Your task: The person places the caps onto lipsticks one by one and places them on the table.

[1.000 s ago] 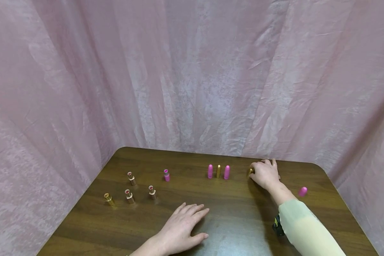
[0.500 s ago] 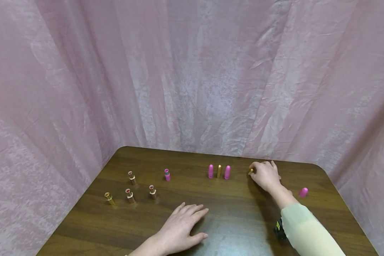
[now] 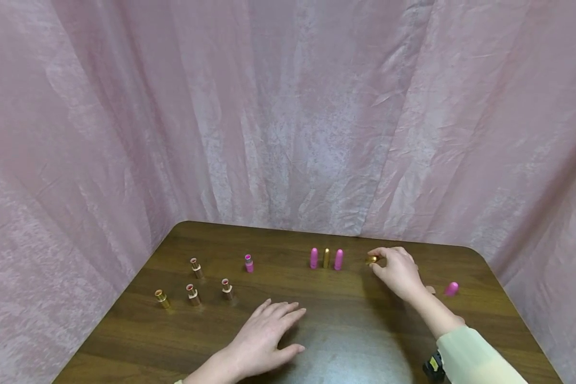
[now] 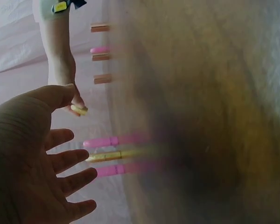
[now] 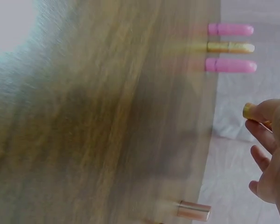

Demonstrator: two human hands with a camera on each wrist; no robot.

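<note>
My right hand (image 3: 397, 272) pinches a gold lipstick cap (image 3: 372, 260) between thumb and fingers, tilted sideways, close over the far right of the table. In the right wrist view the gold cap's round end (image 5: 248, 111) sticks out past the thumb. My left hand (image 3: 266, 338) holds nothing, palm down with fingers spread near the table's front middle. To the left of the right hand, a gold capped lipstick (image 3: 326, 258) stands between a pink one (image 3: 314, 258) and another pink one (image 3: 338, 260).
Uncapped lipsticks stand at the left: a gold one (image 3: 162, 299), a pink one (image 3: 249, 263) and rose-gold ones (image 3: 193, 295). At the right are a pink cap (image 3: 452, 289) and rose-gold caps (image 4: 102, 79), partly hidden by the right arm. A pink curtain (image 3: 288, 117) hangs behind the table.
My right hand has drawn slightly nearer with the gold cap, which has turned from near upright to sideways. A rose-gold cap now shows beside the wrist. The left hand keeps its pose.
</note>
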